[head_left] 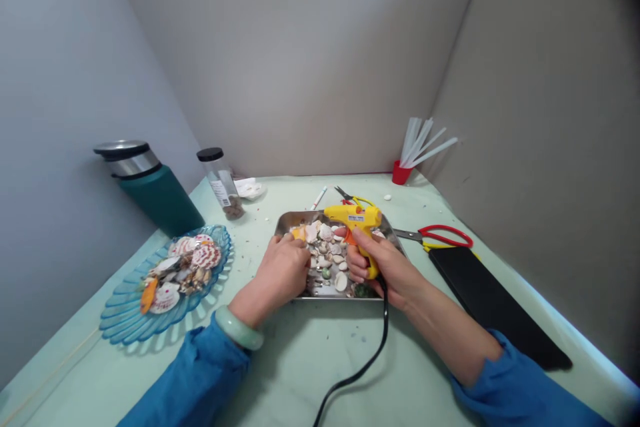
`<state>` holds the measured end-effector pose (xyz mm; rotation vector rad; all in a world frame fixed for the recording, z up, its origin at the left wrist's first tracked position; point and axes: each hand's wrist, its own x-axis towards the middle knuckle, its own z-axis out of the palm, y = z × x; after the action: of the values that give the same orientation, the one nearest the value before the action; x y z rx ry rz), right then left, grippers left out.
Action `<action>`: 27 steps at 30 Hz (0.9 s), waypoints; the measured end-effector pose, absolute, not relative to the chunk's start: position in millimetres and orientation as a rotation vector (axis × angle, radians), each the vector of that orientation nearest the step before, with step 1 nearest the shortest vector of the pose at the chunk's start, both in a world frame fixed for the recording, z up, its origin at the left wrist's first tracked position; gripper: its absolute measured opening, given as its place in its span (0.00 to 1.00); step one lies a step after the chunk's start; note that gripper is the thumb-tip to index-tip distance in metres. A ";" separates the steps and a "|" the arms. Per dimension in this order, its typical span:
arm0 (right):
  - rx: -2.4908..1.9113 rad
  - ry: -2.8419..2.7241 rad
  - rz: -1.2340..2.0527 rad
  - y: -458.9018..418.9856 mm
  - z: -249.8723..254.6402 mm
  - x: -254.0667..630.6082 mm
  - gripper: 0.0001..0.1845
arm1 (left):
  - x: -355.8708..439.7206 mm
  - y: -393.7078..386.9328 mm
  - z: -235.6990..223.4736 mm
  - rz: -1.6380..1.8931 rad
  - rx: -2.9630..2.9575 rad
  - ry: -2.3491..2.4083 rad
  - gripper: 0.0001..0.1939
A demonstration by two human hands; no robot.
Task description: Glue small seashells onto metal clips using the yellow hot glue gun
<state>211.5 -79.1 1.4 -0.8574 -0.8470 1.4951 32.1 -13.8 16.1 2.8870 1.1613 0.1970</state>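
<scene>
Grey walls [310, 67] stand on the left, far and right sides of our pale green desk [280, 373]. Before us, in the middle, sits a metal tray [295, 217] of small shells [323, 250], with a dark green piece [363, 290] in its near right corner. Over the tray's right side our right hand [389, 263] has its grip closed around the handle of a yellow glue gun [356, 216], whose nozzle end points left; its black cord [369, 363] runs down to the near edge of the view. Our left hand [285, 263] is at the tray's left side with its fingers curled inward; we cannot tell whether its grip has hold of anything. Around our left wrist is a pale green bangle [239, 328].

To the left we have a blue scalloped plate [117, 321] of larger shells [206, 255], with a teal bottle [160, 197] and a black-lidded jar [223, 185] beyond it. On the far side lie a white pen [319, 198] and small yellow-handled snips [359, 201]. Far right, a red cup [401, 174] holds translucent sticks [417, 145]; nearer us, scissors [445, 236] lie beside a flat black object [495, 303].
</scene>
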 end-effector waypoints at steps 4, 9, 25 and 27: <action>-0.928 -0.895 1.415 -78.9 -1.6 210.6 0.21 | 25.7 -20.0 24.3 0.280 2.823 1.209 0.10; -1.084 -0.972 1.233 -79.1 -4.1 204.4 0.22 | 25.3 -31.6 24.9 0.464 2.696 1.158 0.08; -1.114 -1.170 1.057 -81.6 -5.4 198.5 0.17 | 30.5 -39.5 14.9 0.897 2.345 0.957 0.05; -1.120 -1.188 1.038 -82.2 -5.7 198.9 0.15 | 29.1 -38.8 14.6 0.891 2.334 0.952 0.05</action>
<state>198.9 -82.2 -5.7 -1.1200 -1.1884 1.0385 29.1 -38.8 14.6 2.3341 0.9522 0.8914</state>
